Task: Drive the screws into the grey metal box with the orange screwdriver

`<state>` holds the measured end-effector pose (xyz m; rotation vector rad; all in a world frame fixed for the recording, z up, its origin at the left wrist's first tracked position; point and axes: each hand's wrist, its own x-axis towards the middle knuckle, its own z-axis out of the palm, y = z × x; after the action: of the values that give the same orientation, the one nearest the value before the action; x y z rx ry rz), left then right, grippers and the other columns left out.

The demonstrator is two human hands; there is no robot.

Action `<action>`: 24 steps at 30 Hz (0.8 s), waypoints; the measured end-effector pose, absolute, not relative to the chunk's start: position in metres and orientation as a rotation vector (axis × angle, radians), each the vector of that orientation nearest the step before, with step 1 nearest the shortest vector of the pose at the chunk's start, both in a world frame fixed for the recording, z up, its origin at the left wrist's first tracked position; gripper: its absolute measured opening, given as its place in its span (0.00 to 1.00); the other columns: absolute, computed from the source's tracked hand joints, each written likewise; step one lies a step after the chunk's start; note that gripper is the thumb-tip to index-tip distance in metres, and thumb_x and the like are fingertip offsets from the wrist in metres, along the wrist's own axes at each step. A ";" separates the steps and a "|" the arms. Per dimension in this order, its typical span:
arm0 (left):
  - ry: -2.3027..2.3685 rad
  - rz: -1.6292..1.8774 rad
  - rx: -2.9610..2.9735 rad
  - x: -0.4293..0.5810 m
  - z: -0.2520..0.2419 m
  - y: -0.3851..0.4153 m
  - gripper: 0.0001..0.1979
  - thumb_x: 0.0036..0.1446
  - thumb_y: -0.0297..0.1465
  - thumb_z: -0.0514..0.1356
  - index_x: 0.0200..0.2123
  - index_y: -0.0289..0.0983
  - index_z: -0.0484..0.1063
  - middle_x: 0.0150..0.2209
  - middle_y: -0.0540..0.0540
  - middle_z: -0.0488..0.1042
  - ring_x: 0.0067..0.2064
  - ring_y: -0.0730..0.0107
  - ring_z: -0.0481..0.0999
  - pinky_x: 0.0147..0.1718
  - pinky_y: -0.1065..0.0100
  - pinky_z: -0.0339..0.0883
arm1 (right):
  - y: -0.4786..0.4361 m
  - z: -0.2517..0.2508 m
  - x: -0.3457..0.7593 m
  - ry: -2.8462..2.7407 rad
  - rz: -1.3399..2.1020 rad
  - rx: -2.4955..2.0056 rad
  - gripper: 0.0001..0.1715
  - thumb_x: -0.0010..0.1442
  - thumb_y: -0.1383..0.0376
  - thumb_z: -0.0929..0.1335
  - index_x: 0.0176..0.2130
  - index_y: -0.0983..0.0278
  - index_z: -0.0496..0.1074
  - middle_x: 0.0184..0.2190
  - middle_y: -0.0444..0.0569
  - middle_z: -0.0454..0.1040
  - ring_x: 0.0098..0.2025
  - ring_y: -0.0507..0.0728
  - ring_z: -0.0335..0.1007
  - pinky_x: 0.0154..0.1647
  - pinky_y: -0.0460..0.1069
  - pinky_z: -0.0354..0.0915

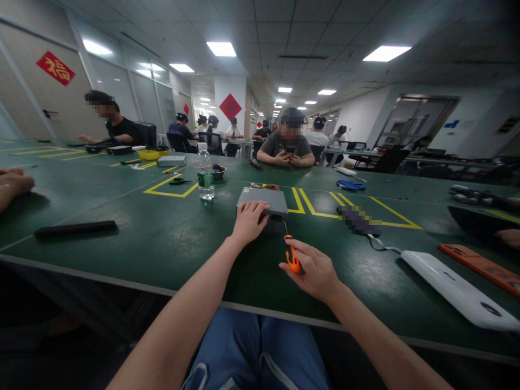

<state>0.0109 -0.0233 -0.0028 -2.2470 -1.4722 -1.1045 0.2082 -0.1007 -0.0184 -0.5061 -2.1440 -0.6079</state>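
Observation:
A grey metal power supply unit lies on the green table in front of me, with coloured wires at its far side and a socket on its near face. My left hand grips its near left part, fingers over the top and thumb by the front. In my right hand is an orange and black screwdriver, closed between thumb and fingers. Its thin shaft points up and away to the near right corner of the unit. Whether the tip sits in a screw is too small to tell.
A water bottle stands upright left of the unit, near a bowl. A black bar lies at left. On the right are a cabled white power bank, an orange phone and blue gloves. A person sits opposite.

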 end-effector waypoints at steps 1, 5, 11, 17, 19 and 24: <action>-1.472 -1.104 -2.247 0.011 -0.003 -0.023 0.13 0.56 0.31 0.53 0.46 0.44 0.65 0.49 0.49 0.69 0.52 0.65 0.64 0.51 0.60 0.50 | -0.100 -0.019 0.209 -2.141 -0.569 -0.501 0.16 0.57 0.61 0.66 0.43 0.64 0.59 0.44 0.60 0.70 0.43 0.59 0.71 0.35 0.51 0.70; -1.465 -1.109 -2.248 0.011 -0.003 -0.024 0.13 0.56 0.31 0.54 0.46 0.44 0.65 0.49 0.50 0.69 0.52 0.66 0.64 0.51 0.60 0.50 | -0.102 -0.017 0.210 -2.187 -0.511 -0.486 0.22 0.58 0.62 0.64 0.50 0.67 0.56 0.49 0.63 0.67 0.48 0.60 0.68 0.39 0.52 0.70; -1.456 -1.115 -2.252 0.010 -0.003 -0.023 0.12 0.57 0.31 0.53 0.45 0.44 0.65 0.50 0.50 0.69 0.52 0.66 0.65 0.51 0.60 0.50 | -0.106 -0.009 0.207 -2.180 -0.703 -0.517 0.15 0.59 0.61 0.64 0.44 0.66 0.63 0.42 0.60 0.70 0.41 0.59 0.71 0.35 0.51 0.70; -1.451 -1.116 -2.252 0.010 -0.003 -0.023 0.13 0.56 0.30 0.53 0.46 0.44 0.65 0.50 0.50 0.69 0.52 0.65 0.64 0.51 0.60 0.50 | -0.105 -0.013 0.208 -2.164 -0.633 -0.475 0.16 0.58 0.63 0.65 0.45 0.66 0.60 0.44 0.62 0.70 0.43 0.58 0.70 0.35 0.50 0.70; -1.448 -1.119 -2.248 0.010 -0.003 -0.023 0.13 0.56 0.31 0.53 0.46 0.44 0.65 0.50 0.50 0.69 0.52 0.65 0.64 0.51 0.60 0.50 | -0.106 -0.012 0.209 -2.197 -0.626 -0.482 0.17 0.60 0.63 0.63 0.48 0.67 0.60 0.47 0.63 0.68 0.45 0.59 0.69 0.37 0.51 0.70; -1.431 -1.124 -2.247 0.010 -0.004 -0.023 0.13 0.56 0.30 0.53 0.46 0.44 0.65 0.50 0.50 0.69 0.52 0.66 0.64 0.51 0.60 0.49 | -0.108 -0.007 0.208 -2.244 -0.661 -0.491 0.17 0.62 0.66 0.58 0.49 0.69 0.61 0.47 0.66 0.66 0.46 0.62 0.68 0.39 0.54 0.69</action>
<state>0.0096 -0.0230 -0.0037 -2.2466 -1.4311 -1.1241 0.2081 -0.1084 -0.0075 -0.4910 -2.2439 -0.6608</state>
